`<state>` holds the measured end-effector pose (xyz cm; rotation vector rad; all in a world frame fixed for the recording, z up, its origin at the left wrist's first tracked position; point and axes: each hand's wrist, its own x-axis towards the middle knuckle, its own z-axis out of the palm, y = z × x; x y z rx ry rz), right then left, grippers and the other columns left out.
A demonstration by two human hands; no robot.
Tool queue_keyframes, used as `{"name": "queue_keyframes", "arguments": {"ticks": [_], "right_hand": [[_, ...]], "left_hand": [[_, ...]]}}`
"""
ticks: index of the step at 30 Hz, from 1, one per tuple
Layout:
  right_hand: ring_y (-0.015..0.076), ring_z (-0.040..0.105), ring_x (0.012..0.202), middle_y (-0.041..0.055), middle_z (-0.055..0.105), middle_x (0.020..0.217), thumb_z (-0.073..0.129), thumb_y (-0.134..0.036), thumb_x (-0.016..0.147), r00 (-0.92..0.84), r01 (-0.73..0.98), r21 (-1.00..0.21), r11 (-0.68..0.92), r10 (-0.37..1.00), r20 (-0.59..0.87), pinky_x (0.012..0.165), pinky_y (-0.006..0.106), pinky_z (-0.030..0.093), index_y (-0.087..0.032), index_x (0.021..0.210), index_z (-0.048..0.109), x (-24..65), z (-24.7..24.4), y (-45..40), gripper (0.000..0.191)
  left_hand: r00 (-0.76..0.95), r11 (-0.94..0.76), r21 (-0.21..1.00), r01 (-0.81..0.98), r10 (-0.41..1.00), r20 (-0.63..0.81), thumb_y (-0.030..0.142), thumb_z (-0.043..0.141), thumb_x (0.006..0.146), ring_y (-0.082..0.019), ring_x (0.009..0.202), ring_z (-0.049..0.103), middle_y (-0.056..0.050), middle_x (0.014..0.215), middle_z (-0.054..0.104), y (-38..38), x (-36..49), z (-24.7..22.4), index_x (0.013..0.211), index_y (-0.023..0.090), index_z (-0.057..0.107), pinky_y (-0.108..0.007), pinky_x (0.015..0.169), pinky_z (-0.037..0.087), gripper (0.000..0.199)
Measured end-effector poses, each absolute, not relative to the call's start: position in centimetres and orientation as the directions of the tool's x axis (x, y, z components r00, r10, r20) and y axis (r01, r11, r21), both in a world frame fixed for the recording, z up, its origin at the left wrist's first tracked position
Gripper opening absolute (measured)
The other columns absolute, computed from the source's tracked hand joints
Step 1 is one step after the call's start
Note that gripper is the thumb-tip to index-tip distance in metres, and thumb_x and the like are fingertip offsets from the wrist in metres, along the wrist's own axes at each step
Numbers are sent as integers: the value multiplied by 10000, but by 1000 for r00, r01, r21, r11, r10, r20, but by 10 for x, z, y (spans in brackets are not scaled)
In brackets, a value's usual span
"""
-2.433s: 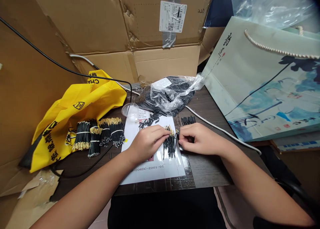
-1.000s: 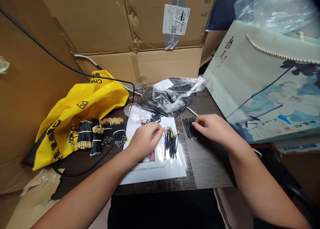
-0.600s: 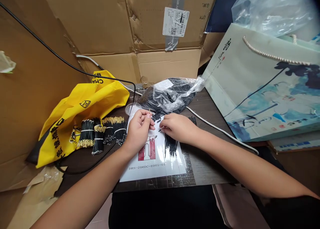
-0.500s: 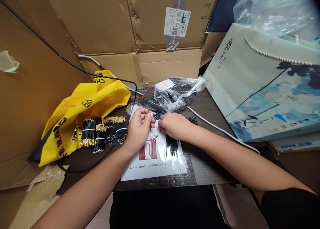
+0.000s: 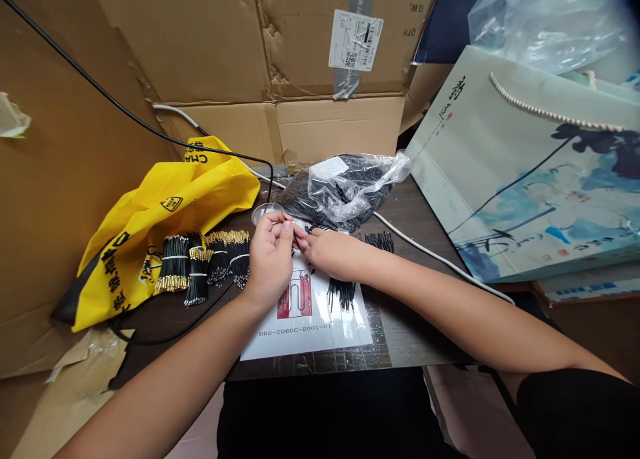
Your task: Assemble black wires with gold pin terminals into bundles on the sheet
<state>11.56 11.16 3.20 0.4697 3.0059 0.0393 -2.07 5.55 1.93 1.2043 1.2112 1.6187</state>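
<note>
My left hand (image 5: 271, 259) is closed, its thumb and forefinger pinching a short black wire with a gold-coloured tip, mostly hidden by the fingers. Against those fingertips rest the pinched fingers of my right hand (image 5: 333, 253); what they hold is too small to make out. Both hands are above a printed white sheet (image 5: 320, 344) with a red drawing. Partly under my right hand lies a loose bunch of black wires (image 5: 341, 295). Left of my hands stand several banded bundles of black wires with gold ends (image 5: 199, 275). A clear round lid or dish (image 5: 265, 212) sits just behind my left hand.
A clear plastic bag of black wires (image 5: 340, 189) lies at the back. More short black pieces (image 5: 380, 241) lie to the right. A yellow bag (image 5: 165, 199) is on the left, a large paper bag (image 5: 525, 192) on the right. Cardboard (image 5: 210, 45) walls the back; cables cross the table.
My right hand has moved left, bringing its fingertips against those of my left hand. My left hand has shifted slightly left with the wire. The view has moved slightly.
</note>
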Motion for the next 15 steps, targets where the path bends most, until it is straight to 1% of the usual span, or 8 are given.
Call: {"name": "queue_keyframes", "arguments": {"ticks": [3,5,8,10,12,14,15], "right_hand": [[212,571,886,125,676,966,515,-81,888,-945,301,-27,953,294,-141,770,311,423,-96,944,669,112,36,110,164],[206,565,870,117,675,964,536,-77,865,-945,292,-55,955,279,-170,742,300,420,-112,915,670,111,38,109,147],[221,553,891,148,666,1018,511,-52,854,-950,277,-16,961,272,-153,741,309,419,-93,941,664,110,34,107,181],[222,541,896,154,662,1022,488,-42,863,-961,260,4,966,259,-98,760,317,414,-78,960,652,112,29,107,193],[208,526,866,133,664,964,483,-70,892,-960,280,-14,960,280,1,753,314,404,-84,970,634,117,27,109,171],[190,510,806,90,653,876,487,-130,926,-918,366,-84,927,374,133,699,300,387,-120,973,612,127,27,111,134],[183,504,778,67,639,836,488,-163,939,-875,418,-144,897,440,203,666,291,375,-143,969,600,134,28,113,118]], "left_hand": [[-259,-265,964,-30,933,248,318,548,939,-95,652,623,-11,794,644,56,-21,18,979,185,498,-217,645,515,148],[-266,-281,959,-27,927,264,308,540,943,-93,654,619,-11,798,635,57,-22,17,983,186,497,-218,654,513,136],[-298,-318,947,-33,908,295,289,527,947,-83,644,603,-2,789,614,58,-24,16,980,189,489,-211,661,503,112],[-322,-335,942,-26,895,309,284,522,948,-78,637,588,5,779,596,59,-25,17,977,192,484,-207,658,492,104],[-346,-349,937,-6,880,326,290,521,949,-75,624,565,10,771,577,59,-25,18,979,196,481,-204,640,477,107],[-361,-363,932,9,868,341,297,514,952,-71,604,530,17,761,555,58,-25,18,983,203,479,-199,614,453,106],[-355,-358,934,14,871,340,297,511,952,-69,593,508,21,753,543,57,-25,18,983,205,482,-196,595,435,101]]}}
